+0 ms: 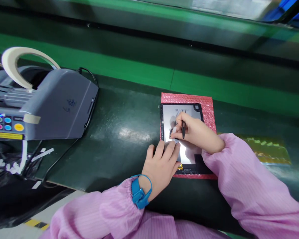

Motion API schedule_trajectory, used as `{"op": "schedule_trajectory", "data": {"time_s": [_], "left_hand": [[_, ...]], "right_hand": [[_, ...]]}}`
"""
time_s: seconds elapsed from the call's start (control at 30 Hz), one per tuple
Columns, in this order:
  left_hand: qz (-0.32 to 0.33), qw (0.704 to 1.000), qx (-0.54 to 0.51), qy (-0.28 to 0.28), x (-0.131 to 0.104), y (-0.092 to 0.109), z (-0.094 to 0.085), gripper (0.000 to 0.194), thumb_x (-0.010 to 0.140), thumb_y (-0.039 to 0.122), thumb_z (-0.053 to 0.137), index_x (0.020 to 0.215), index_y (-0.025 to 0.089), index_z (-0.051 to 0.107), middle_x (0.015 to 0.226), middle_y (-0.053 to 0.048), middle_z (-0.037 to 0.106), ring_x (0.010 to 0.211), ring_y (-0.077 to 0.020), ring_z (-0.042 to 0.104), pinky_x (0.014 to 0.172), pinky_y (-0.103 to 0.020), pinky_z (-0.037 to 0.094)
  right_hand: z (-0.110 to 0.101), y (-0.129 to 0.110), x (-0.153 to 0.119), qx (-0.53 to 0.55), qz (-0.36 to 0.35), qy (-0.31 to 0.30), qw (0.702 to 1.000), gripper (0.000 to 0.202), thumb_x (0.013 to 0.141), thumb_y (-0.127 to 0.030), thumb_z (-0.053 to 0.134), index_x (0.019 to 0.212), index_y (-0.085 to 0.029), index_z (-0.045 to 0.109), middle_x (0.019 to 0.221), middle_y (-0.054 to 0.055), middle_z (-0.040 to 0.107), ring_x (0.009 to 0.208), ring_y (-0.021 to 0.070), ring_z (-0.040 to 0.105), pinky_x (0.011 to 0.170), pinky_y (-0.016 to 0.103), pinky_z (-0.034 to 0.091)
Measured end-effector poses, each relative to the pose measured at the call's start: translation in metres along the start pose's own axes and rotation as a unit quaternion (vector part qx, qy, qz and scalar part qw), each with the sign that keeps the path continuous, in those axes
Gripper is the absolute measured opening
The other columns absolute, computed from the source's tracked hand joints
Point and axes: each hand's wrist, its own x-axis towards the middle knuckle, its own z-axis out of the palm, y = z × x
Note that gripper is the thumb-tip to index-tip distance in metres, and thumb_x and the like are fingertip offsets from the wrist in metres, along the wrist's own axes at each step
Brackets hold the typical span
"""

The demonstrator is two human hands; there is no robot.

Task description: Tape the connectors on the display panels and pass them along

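Observation:
A flat black-framed panel with a shiny silver back (189, 151) lies on a red bubble-wrap sheet (208, 113). My left hand (161, 166), with a blue wrist strap (139, 194), rests on the panel's lower left part, fingers spread. Over the panel's middle, my right hand (191, 129) is closed around a thin black tool (183, 129). A small white strip (174, 131) shows at the right hand's fingertips, against the silver surface; whether it is pinched or stuck down is hard to tell.
A grey tape dispenser (64, 106) with a white tape roll (11, 63) stands at the left, its cable along the table edge. Right of the panel, partly behind my right sleeve, lies a yellowish transparent sheet (271, 149). White tape scraps lie at lower left.

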Motion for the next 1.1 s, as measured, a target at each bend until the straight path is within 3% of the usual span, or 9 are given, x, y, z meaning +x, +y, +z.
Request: {"op": "schedule_trajectory", "data": {"time_s": [0.2, 0.4, 0.6, 0.67, 0.77, 0.9, 1.1], "left_hand": [[-0.006, 1.000, -0.006, -0.004, -0.001, 0.001, 0.001, 0.047, 0.105, 0.049, 0.055, 0.144, 0.025, 0.064, 0.134, -0.007, 0.069, 0.119, -0.0301, 0.057, 0.098, -0.045, 0.044], [0.002, 1.000, -0.011, -0.018, 0.000, 0.000, 0.000, 0.046, 0.108, 0.046, 0.047, 0.145, 0.023, 0.063, 0.146, -0.006, 0.064, 0.123, -0.0309, 0.057, 0.097, -0.046, 0.045], [0.008, 0.999, -0.011, -0.041, 0.002, -0.001, -0.001, 0.048, 0.109, 0.045, 0.043, 0.149, 0.023, 0.059, 0.152, -0.005, 0.062, 0.126, -0.0313, 0.056, 0.099, -0.047, 0.046], [0.009, 0.999, -0.012, -0.044, 0.002, -0.001, -0.002, 0.048, 0.110, 0.045, 0.043, 0.149, 0.023, 0.059, 0.152, -0.004, 0.062, 0.126, -0.0309, 0.056, 0.099, -0.047, 0.046], [0.010, 0.999, -0.012, -0.046, 0.002, -0.002, -0.002, 0.048, 0.110, 0.045, 0.042, 0.149, 0.023, 0.059, 0.151, -0.005, 0.062, 0.126, -0.0305, 0.056, 0.099, -0.046, 0.046], [0.013, 0.999, -0.011, -0.043, 0.001, -0.002, -0.001, 0.049, 0.110, 0.044, 0.041, 0.151, 0.022, 0.056, 0.151, -0.005, 0.061, 0.127, -0.0298, 0.055, 0.101, -0.046, 0.046], [0.013, 0.998, -0.046, -0.037, -0.002, -0.005, 0.005, 0.049, 0.108, 0.042, 0.046, 0.153, 0.023, 0.054, 0.152, -0.007, 0.060, 0.135, -0.0332, 0.052, 0.108, -0.053, 0.045]], "right_hand": [[0.001, 0.004, 0.001, 0.026, 0.000, -0.006, 1.000, 0.036, 0.083, -0.029, 0.076, 0.084, -0.027, 0.040, 0.082, -0.003, 0.074, 0.080, 0.0230, 0.075, 0.075, 0.038, 0.052], [0.002, 0.002, -0.001, 0.028, 0.007, -0.003, 1.000, 0.036, 0.082, -0.024, 0.075, 0.084, -0.028, 0.040, 0.082, -0.003, 0.075, 0.080, 0.0235, 0.075, 0.075, 0.038, 0.052], [0.003, 0.000, -0.005, 0.003, 0.000, 0.011, 1.000, 0.038, 0.086, -0.032, 0.074, 0.086, -0.028, 0.037, 0.083, -0.002, 0.074, 0.077, 0.0224, 0.072, 0.074, 0.038, 0.051], [0.004, 0.001, -0.005, 0.001, -0.012, 0.023, 1.000, 0.041, 0.086, -0.038, 0.075, 0.088, -0.028, 0.035, 0.093, 0.000, 0.075, 0.076, 0.0209, 0.069, 0.074, 0.039, 0.052], [0.007, 0.005, 0.002, -0.007, -0.028, 0.070, 0.997, 0.054, 0.079, -0.047, 0.082, 0.089, -0.028, 0.032, 0.106, 0.003, 0.072, 0.073, 0.0186, 0.064, 0.072, 0.039, 0.051], [0.004, 0.009, 0.019, -0.027, -0.025, 0.169, 0.985, 0.061, 0.075, -0.054, 0.085, 0.089, -0.028, 0.032, 0.093, 0.001, 0.066, 0.076, 0.0210, 0.063, 0.074, 0.039, 0.050], [-0.042, 0.026, 0.026, -0.148, 0.073, 0.336, 0.927, 0.045, 0.085, -0.045, 0.076, 0.092, -0.029, 0.034, 0.091, 0.005, 0.061, 0.081, 0.0274, 0.062, 0.077, 0.042, 0.046]]}}
